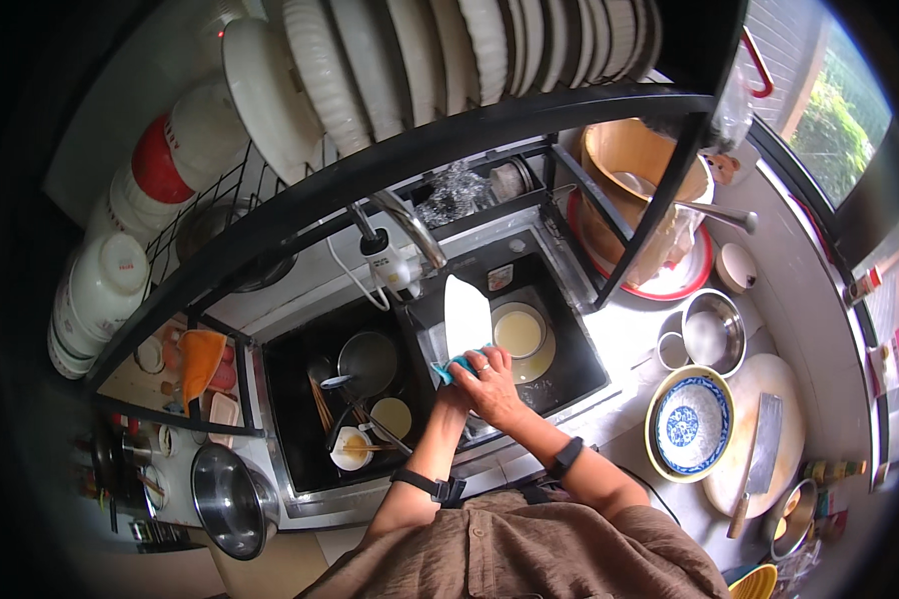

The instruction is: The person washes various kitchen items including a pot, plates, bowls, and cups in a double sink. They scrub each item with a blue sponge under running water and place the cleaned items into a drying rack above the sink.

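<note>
Above the divider of the double sink, a white dish (467,316) is held up on edge and looks bright from the light. My left hand (455,397) grips its near end, with most of the fingers hidden. A blue-green cloth (458,365) is pressed to the dish under my right hand (490,385), which wears a ring and overlaps the left. In the right basin (569,352), a bowl of cloudy yellowish liquid (520,331) stands close to my right fingers. The left basin (292,359) contains a dark pan (367,365), chopsticks (321,404) and a small white bowl (352,449).
A metal faucet (419,236) reaches over the sink. Plates (419,60) stand in the black rack (449,123) overhead. On the right counter are a cleaver (763,449) on a round cutting board (790,404), a blue-patterned bowl (682,424) and a wooden bucket (607,202). Left stands a steel basin (232,498).
</note>
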`<state>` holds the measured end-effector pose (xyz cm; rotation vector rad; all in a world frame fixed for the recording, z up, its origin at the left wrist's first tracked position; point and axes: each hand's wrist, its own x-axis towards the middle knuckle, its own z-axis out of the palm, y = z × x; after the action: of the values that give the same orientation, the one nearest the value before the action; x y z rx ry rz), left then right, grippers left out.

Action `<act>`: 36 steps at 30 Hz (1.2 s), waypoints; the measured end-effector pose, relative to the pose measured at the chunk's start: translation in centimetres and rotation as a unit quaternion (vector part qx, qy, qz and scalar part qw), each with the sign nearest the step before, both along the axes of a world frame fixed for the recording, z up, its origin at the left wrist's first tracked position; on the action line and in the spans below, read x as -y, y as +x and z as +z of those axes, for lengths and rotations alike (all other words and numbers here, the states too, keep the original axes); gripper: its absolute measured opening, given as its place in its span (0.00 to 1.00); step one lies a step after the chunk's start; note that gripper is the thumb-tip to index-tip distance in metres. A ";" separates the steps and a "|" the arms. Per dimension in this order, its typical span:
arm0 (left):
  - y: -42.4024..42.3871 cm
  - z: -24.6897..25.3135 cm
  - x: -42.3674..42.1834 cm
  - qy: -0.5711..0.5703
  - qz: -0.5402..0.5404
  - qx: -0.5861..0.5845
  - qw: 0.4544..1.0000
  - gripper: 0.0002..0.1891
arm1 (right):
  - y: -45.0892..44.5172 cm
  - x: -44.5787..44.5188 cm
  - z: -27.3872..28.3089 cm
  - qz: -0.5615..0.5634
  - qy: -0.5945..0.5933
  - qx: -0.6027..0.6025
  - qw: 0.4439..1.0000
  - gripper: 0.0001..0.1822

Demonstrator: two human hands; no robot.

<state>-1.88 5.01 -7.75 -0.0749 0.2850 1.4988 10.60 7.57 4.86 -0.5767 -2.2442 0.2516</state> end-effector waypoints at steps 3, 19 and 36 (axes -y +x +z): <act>-0.7 0.5 -0.5 -0.019 -0.055 0.125 0.990 0.17 | -1.1 -0.6 0.1 -0.044 0.019 -0.026 0.999 0.19; -1.8 4.6 1.4 -0.169 -0.214 0.077 0.959 0.21 | -1.0 -14.2 -2.6 0.141 -0.755 -0.167 0.618 0.21; 0.0 13.1 0.1 -0.071 -0.056 -0.385 0.918 0.29 | -1.6 -7.6 -9.6 0.173 -0.802 -0.460 0.340 0.19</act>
<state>-1.92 4.89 5.39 0.4238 1.0157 1.3336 8.99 15.19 -4.75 -0.5080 -0.2054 2.3828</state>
